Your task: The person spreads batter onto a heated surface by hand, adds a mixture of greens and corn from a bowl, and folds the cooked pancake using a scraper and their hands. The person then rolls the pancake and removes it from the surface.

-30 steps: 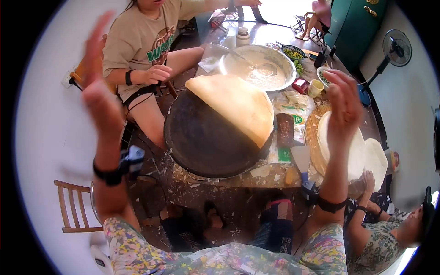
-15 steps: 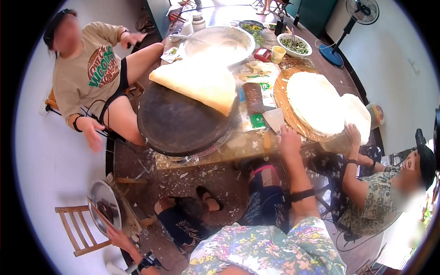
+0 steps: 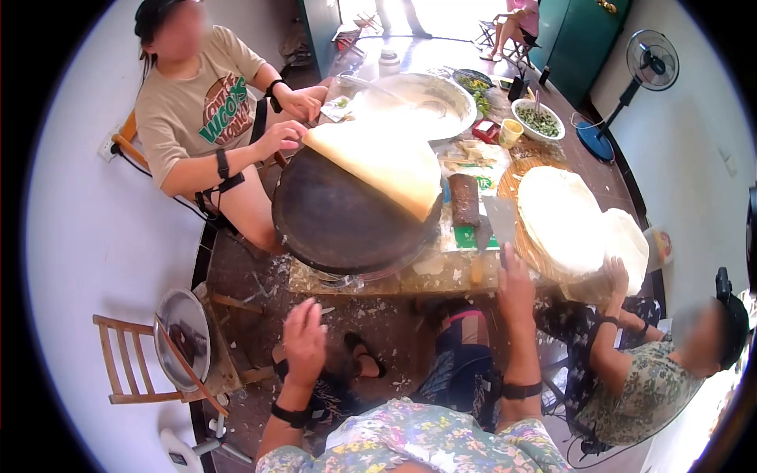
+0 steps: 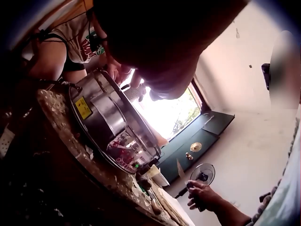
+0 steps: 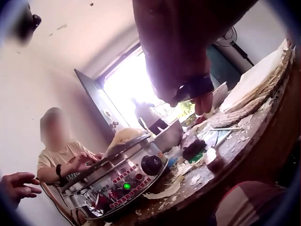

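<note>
In the head view my right hand grips the handle of a flat scraper, its wide blade pointing away over the table edge. My left hand is raised before the griddle, fingers loose and holding nothing. The round dark griddle carries a thin pancake folded over its far half. Across from me, a seated person's hand touches the pancake's left corner. In the right wrist view the griddle's metal side shows a small green light.
Behind the griddle stands a large batter basin. A dark brown block lies right of the griddle. Flat pancakes are stacked on a round board; another person's hand touches one. A bowl of chopped greens stands farther back.
Both my hands were raised and empty; the right came down and took the scraper from the table edge. My left swung low left, then back before the griddle. The other person reached the pancake.
</note>
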Motion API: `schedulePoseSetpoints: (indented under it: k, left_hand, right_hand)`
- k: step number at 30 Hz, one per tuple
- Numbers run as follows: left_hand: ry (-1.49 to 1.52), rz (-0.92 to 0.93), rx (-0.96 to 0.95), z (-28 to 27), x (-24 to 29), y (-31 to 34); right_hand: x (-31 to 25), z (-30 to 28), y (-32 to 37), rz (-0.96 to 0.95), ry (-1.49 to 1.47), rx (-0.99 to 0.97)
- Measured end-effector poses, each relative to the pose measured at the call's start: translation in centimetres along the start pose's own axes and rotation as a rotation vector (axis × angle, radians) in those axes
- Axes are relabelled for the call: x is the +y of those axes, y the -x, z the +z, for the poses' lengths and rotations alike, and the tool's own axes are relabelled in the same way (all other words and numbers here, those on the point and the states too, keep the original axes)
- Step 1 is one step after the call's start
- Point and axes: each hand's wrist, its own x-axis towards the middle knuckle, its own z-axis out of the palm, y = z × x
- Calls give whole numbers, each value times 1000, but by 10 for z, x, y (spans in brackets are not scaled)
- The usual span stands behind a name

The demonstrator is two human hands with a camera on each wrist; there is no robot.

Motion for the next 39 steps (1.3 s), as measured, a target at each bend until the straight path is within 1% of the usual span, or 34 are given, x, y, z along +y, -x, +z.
schedulePoseSetpoints:
  k: [1, 4, 6, 7, 9, 14, 17, 22, 26, 30, 31, 34, 35, 38, 39]
  left_hand:
    - [51, 28, -18, 10, 6, -4]
    - [148, 81, -63, 31, 22, -12]
    - [156, 91, -76, 37, 24, -7]
    - [151, 69, -82, 38, 23, -5]
    - [144, 24, -101, 39, 20, 2]
    - [94, -19, -112, 38, 7, 16]
    - [106, -24, -115, 43, -2, 20]
    - [113, -48, -140, 41, 0, 25]
    - [117, -57, -130, 38, 2, 31]
    - [89, -82, -79, 29, 2, 39]
    - [79, -92, -58, 27, 0, 43]
    - [42, -135, -27, 18, -9, 60]
    - [25, -156, -27, 14, -11, 64]
    - [-1, -208, -30, 9, -16, 75]
    - [-8, -223, -33, 7, -18, 78]
  right_hand:
    - [-17, -6, -10, -63, -94, 52]
    - [-61, -7, -48, -133, 3, -140]
    - [-79, 5, -69, -269, 114, -148]
    - [-89, 5, -78, -313, 138, -160]
    - [-95, 12, -88, -332, 156, -181]
    - [-92, 23, -90, -338, 184, -271]
    - [-88, 33, -86, -340, 156, -267]
    - [-81, 40, -87, -344, 127, -272]
    - [-82, 32, -92, -341, 104, -308]
    - [-86, 3, -107, -286, 79, -313]
    - [-88, -4, -109, -285, 90, -288]
    - [-87, -4, -120, -346, 120, -209]
    - [-89, -5, -124, -303, 121, -244]
    - [-93, -3, -139, -307, 93, -199]
    - [-95, -3, -145, -283, 93, -224]
